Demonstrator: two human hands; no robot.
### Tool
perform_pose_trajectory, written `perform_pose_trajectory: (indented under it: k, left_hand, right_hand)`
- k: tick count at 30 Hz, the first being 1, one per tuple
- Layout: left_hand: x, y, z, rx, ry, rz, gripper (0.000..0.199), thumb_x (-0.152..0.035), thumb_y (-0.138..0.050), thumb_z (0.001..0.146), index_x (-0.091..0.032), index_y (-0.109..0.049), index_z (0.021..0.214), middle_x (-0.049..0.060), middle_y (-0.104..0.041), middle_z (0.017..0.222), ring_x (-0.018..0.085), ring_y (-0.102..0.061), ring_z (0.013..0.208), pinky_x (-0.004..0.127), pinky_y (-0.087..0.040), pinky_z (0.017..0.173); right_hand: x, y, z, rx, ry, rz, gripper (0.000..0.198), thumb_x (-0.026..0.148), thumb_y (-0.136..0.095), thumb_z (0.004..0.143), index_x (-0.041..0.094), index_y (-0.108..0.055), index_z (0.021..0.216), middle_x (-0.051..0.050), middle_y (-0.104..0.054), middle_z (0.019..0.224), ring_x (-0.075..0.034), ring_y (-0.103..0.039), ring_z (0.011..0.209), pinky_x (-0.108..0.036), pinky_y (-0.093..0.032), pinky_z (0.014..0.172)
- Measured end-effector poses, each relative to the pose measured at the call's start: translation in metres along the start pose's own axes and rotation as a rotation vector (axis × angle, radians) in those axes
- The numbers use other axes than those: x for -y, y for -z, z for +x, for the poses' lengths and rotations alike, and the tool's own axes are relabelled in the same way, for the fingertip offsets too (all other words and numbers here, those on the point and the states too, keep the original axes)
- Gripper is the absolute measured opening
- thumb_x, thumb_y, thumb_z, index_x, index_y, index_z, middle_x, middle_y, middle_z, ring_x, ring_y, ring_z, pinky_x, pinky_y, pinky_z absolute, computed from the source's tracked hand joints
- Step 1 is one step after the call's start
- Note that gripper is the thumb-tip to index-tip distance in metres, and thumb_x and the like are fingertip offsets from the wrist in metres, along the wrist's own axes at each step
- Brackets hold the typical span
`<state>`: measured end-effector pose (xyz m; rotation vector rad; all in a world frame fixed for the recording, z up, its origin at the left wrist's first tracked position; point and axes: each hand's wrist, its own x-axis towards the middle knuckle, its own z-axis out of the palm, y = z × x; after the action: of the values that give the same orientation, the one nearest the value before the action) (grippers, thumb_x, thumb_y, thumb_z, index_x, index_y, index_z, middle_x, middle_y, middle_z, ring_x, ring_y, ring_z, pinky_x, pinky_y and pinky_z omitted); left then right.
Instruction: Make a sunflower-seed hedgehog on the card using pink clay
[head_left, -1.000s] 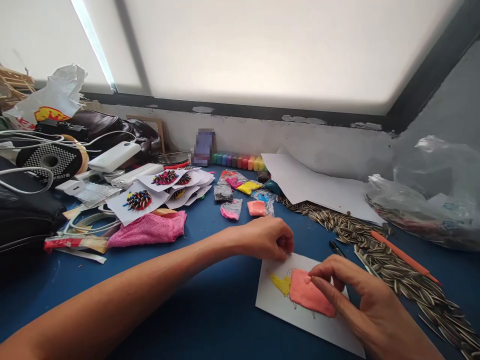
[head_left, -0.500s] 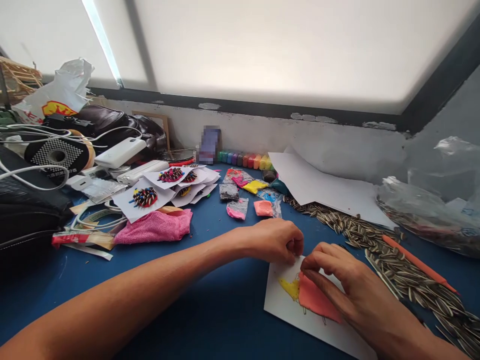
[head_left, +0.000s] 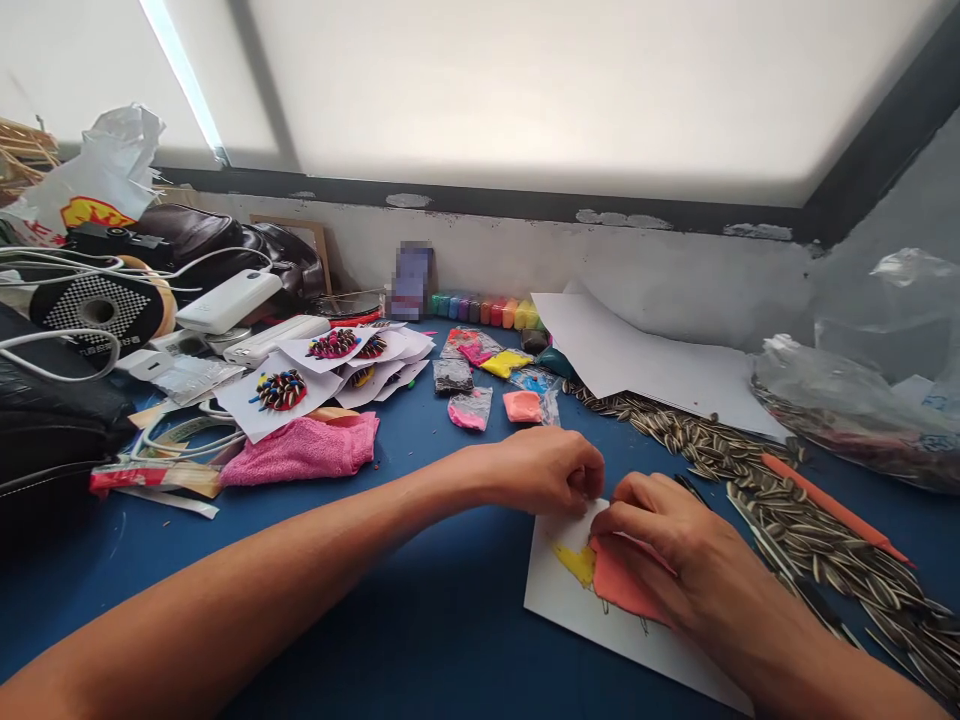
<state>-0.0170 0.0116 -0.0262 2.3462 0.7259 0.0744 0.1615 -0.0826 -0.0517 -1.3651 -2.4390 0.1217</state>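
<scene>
A white card point(head_left: 577, 622) lies on the blue table, with a small patch of yellow clay point(head_left: 574, 563) and a larger patch of coral clay point(head_left: 630, 582) spread over a line drawing. My left hand point(head_left: 559, 472) is closed, its curled fingertips at the card's upper edge; what they hold, if anything, is hidden. My right hand point(head_left: 667, 545) hovers over the coral clay and covers part of it. Its thumb and forefinger are pinched together at the clay's upper left edge, and anything between them is too small to make out.
Small bags of coloured clay point(head_left: 523, 406) lie beyond my hands. Striped sunflower seeds point(head_left: 810, 535) spread along the right, with an orange clay tool point(head_left: 836, 508) on them. At left are seed-decorated cards point(head_left: 281, 395), a pink cloth point(head_left: 300, 448) and a white power bank point(head_left: 229, 300).
My right hand's pinched fingertips have shifted slightly left and up along the coral clay's edge. My left hand stays at the card's upper edge. The whole view has moved a little.
</scene>
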Motion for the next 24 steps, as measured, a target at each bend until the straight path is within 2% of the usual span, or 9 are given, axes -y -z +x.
perform_pose_trajectory:
  k: [6,13,19,24]
  left_hand:
    - [-0.002,0.001,-0.001,0.012,0.007,-0.005,0.016,-0.015,-0.061,0.076,-0.015,-0.067,0.090,-0.001,-0.066,0.082,0.011,-0.057,0.073,0.019,-0.037,0.057]
    - [-0.004,0.002,-0.002,0.029,0.012,0.023,0.018,-0.014,-0.060,0.077,-0.014,-0.066,0.094,0.000,-0.065,0.086,0.011,-0.056,0.075,0.020,-0.038,0.058]
    - [-0.001,0.002,-0.002,0.022,-0.013,0.020,0.016,-0.015,-0.060,0.078,-0.015,-0.066,0.092,0.000,-0.066,0.085,0.011,-0.057,0.075,0.020,-0.038,0.059]
    - [0.002,0.001,-0.001,0.016,-0.036,-0.011,0.017,-0.014,-0.060,0.077,-0.014,-0.066,0.092,-0.001,-0.065,0.085,0.010,-0.057,0.073,0.019,-0.039,0.057]
  right_hand:
    - [0.001,0.005,0.000,-0.011,0.003,-0.047,0.022,0.018,-0.045,0.093,0.024,-0.064,0.084,-0.003,-0.061,0.085,-0.016,-0.055,0.077,-0.028,-0.045,0.066]
    - [0.002,0.005,0.001,-0.039,0.106,-0.097,0.024,0.017,-0.044,0.093,0.024,-0.064,0.081,-0.003,-0.061,0.080,-0.015,-0.056,0.072,-0.026,-0.046,0.061]
    - [0.008,0.012,-0.005,-0.144,0.133,-0.131,0.027,0.013,-0.044,0.090,0.021,-0.068,0.100,-0.006,-0.064,0.087,-0.016,-0.058,0.075,-0.027,-0.050,0.063]
    - [0.015,0.017,-0.021,-0.212,0.117,-0.164,0.033,0.009,-0.043,0.088,0.022,-0.069,0.103,-0.007,-0.064,0.091,-0.015,-0.061,0.075,-0.023,-0.052,0.060]
